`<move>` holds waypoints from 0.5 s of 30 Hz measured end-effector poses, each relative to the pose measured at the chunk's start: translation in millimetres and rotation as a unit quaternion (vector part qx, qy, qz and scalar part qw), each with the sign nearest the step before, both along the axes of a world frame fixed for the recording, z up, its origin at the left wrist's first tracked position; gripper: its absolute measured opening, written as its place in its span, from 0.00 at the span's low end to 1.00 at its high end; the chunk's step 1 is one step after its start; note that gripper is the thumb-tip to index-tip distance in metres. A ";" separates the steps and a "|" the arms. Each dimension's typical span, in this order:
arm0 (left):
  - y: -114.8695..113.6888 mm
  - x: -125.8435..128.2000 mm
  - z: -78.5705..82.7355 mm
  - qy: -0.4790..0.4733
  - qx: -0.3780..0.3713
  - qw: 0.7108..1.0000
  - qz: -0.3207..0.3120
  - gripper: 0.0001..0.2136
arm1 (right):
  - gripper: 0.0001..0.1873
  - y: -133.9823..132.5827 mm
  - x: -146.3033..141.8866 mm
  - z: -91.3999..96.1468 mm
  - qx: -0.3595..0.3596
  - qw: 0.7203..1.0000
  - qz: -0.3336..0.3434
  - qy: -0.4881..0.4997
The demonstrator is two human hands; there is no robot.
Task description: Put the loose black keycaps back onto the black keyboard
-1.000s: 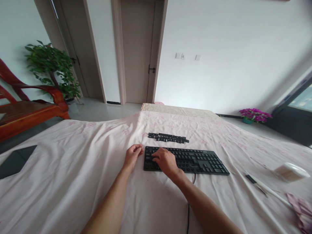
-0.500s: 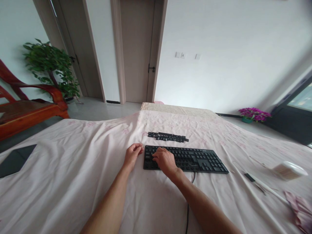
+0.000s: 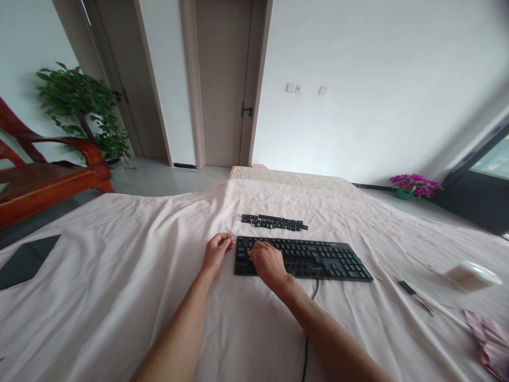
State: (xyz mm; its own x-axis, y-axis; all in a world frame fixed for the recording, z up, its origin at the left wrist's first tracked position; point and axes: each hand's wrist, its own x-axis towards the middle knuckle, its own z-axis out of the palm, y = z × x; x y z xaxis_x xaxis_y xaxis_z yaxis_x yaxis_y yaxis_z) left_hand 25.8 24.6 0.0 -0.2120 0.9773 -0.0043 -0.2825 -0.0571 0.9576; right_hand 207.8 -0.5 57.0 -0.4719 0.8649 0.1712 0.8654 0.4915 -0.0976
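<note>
A black keyboard point(image 3: 332, 265) lies on the pale pink cloth, with some key places in its lower rows lacking their caps. Over its left part is my right hand point(image 3: 268, 260), closed with fingertips down against the keys; whatever they pinch is hidden. My left hand point(image 3: 217, 251) rests on the cloth just beyond the keyboard's left end. Its thumb and fingers are pressed together, and anything between them is too small to make out. Loose black keycaps point(image 3: 274, 222) lie in rows behind the keyboard.
At the right lie a brush point(image 3: 407, 288), a clear-topped container point(image 3: 473, 277) and a pink cloth point(image 3: 488, 337). A dark tablet-like slab point(image 3: 27, 260) is at the far left. The keyboard cable point(image 3: 306, 350) runs toward me between my forearms.
Both hands stay almost where they were, with my right fingers still at the keyboard's left part. The whole view shifts very slightly.
</note>
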 end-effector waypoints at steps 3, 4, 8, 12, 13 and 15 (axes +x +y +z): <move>0.2 0.3 -0.8 -0.001 -0.001 1.000 0.002 0.15 | 0.13 -8.5 -1.9 0.9 0.028 0.999 0.011 -0.032; 0.4 0.4 -1.2 0.000 0.000 1.000 0.002 0.15 | 0.12 -11.3 -2.7 1.2 0.035 0.998 0.015 -0.041; 1.1 1.0 -2.4 0.009 0.005 1.000 0.002 0.15 | 0.10 -19.2 -5.7 2.3 0.040 0.996 0.031 -0.072; 1.2 1.5 -2.3 0.019 0.002 1.000 0.005 0.15 | 0.11 -22.6 -6.4 1.9 0.035 0.995 0.053 -0.083; 1.2 1.5 -2.5 0.018 0.002 1.000 0.004 0.15 | 0.11 -22.5 -5.8 2.0 0.033 0.995 0.055 -0.080; 1.2 1.2 -3.1 0.017 0.003 1.000 0.003 0.15 | 0.11 -19.8 -3.2 2.8 0.022 0.996 0.053 -0.068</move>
